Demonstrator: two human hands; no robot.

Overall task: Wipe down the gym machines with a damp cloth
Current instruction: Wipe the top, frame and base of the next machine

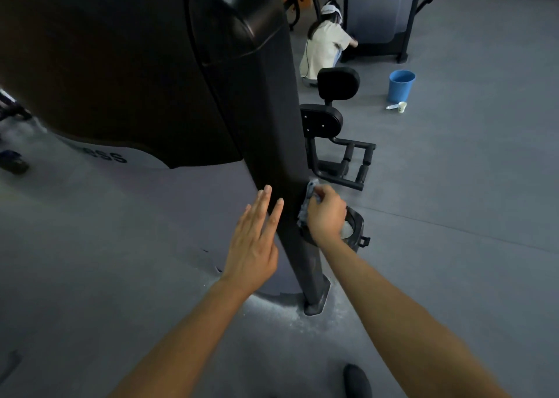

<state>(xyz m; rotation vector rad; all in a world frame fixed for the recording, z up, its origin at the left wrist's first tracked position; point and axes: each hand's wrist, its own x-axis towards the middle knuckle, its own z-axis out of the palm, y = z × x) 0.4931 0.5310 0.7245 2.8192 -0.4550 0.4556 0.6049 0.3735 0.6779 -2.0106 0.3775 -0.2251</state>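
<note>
A tall black gym machine point(169, 74) fills the upper left, and its dark upright column point(281, 155) runs down to a foot plate on the floor. My right hand point(326, 216) grips a crumpled grey cloth point(307, 204) and holds it against the right side of the column, low down. My left hand point(254, 240) is flat with straight fingers, its fingertips against the left face of the same column. Part of the cloth is hidden behind my right hand.
A black bucket point(358, 225) stands on the grey floor just behind my right hand. The machine's seat and footrest frame point(338, 143) stick out to the right. Farther back a person point(325, 44) crouches at another machine point(381, 13), near a blue bucket point(400, 84) and a small cup point(400, 106).
</note>
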